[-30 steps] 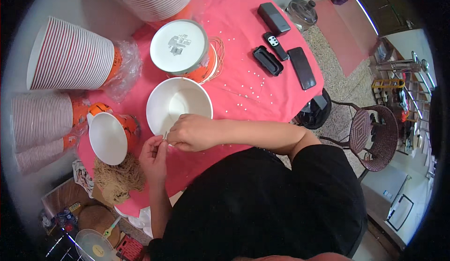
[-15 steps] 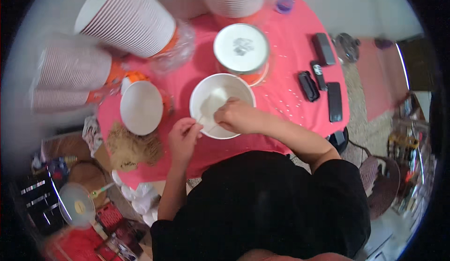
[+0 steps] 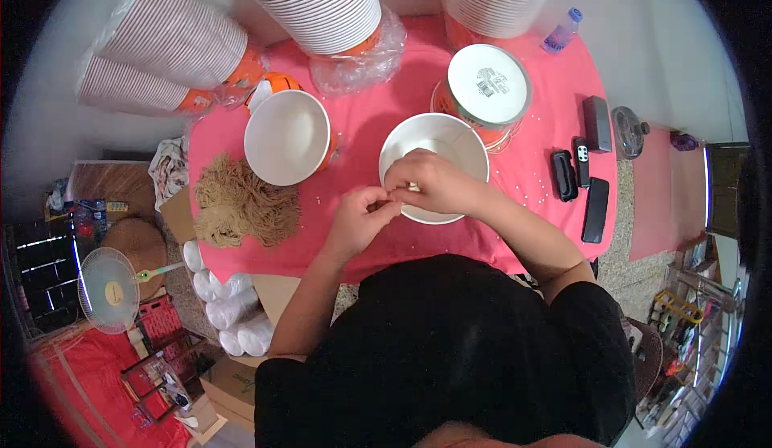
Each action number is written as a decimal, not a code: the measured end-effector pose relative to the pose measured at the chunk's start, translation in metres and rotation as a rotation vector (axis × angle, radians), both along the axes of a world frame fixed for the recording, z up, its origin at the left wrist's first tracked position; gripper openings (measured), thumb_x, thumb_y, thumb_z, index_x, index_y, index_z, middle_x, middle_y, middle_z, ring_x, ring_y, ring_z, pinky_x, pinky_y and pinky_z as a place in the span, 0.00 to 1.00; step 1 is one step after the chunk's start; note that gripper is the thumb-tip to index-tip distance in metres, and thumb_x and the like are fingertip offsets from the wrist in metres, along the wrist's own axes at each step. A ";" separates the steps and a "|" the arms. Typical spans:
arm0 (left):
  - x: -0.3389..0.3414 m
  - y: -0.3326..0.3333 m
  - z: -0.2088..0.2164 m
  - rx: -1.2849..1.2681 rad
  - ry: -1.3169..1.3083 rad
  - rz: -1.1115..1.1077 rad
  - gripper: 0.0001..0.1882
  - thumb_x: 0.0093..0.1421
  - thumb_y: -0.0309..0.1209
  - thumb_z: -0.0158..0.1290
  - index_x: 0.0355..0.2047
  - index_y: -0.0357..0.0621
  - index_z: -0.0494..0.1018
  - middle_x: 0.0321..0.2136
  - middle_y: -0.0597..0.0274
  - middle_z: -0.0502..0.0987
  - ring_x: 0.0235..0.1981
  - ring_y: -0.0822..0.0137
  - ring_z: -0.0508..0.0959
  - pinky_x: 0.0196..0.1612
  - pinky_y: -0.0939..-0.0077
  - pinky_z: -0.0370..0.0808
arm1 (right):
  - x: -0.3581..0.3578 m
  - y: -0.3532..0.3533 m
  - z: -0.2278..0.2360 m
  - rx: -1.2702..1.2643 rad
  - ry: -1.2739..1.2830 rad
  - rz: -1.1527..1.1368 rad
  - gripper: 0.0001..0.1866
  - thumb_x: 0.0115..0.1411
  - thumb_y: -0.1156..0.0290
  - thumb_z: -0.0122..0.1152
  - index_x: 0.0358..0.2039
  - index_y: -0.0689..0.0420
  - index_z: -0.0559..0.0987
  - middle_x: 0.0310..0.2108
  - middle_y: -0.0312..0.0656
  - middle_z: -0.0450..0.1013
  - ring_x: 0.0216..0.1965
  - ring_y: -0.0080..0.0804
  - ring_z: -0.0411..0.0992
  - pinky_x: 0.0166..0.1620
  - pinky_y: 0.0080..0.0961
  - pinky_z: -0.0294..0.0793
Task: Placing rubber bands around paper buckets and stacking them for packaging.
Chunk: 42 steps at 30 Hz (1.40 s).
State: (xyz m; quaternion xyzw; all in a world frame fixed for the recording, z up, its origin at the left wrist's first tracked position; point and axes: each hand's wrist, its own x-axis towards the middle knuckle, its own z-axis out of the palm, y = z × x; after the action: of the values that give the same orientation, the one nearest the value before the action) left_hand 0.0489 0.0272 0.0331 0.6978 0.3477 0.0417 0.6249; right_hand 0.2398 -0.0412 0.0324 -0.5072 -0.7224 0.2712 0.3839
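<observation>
A white paper bucket [image 3: 470, 154] stands open-end up in front of me, with a thin line on its inner wall. Over its near left rim my two hands meet. My left hand [image 3: 358, 219] is closed, thumb and forefinger pinched together at the right hand's fingertips. What it pinches is too small to make out. My right hand [image 3: 434, 181] is curled over the bucket's mouth, with small pale bits showing between its fingers. Left of the bucket, a second white bucket [image 3: 285, 138] leans with its mouth toward me. A tangled heap of tan strands [image 3: 241, 205] lies beside it.
Upside-down buckets [image 3: 489, 86] stand behind, cords around them. Tall nested bucket stacks [image 3: 322, 6] line the back. A small bottle [image 3: 561, 31], black case [image 3: 564, 176], remote [image 3: 581, 161] and dark phone [image 3: 595, 211] lie right. White specks dot the pink cloth [image 3: 362, 110].
My hands have come together at the bucket's rim; a thin strand stretched between them before is no longer visible. The view has shifted, so the table things appear farther right.
</observation>
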 end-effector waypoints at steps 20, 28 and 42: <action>-0.004 -0.006 -0.009 -0.192 -0.070 0.124 0.08 0.59 0.29 0.57 0.36 0.37 0.76 0.28 0.65 0.78 0.26 0.79 0.72 0.28 0.84 0.69 | 0.006 -0.024 0.001 0.258 -0.367 -0.038 0.05 0.50 0.72 0.62 0.28 0.56 0.77 0.26 0.38 0.72 0.33 0.36 0.73 0.51 0.39 0.68; -0.016 -0.010 -0.010 0.027 -0.066 0.112 0.04 0.56 0.24 0.58 0.32 0.36 0.77 0.26 0.68 0.77 0.29 0.77 0.75 0.34 0.81 0.72 | 0.018 -0.029 0.017 0.196 -0.311 0.000 0.03 0.53 0.71 0.60 0.27 0.54 0.76 0.26 0.38 0.71 0.33 0.35 0.73 0.53 0.39 0.66; -0.002 -0.013 -0.009 -0.249 -0.076 0.197 0.04 0.62 0.27 0.52 0.33 0.40 0.73 0.22 0.70 0.73 0.17 0.83 0.63 0.18 0.89 0.56 | 0.007 -0.016 0.013 0.293 -0.397 0.020 0.06 0.52 0.69 0.61 0.32 0.53 0.80 0.28 0.35 0.73 0.34 0.32 0.74 0.56 0.40 0.66</action>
State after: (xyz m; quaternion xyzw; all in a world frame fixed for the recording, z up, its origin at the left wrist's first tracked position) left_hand 0.0471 0.0141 0.0244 0.5755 0.3931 0.0858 0.7120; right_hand 0.2472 -0.0573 0.0457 -0.4822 -0.8204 0.0621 0.3010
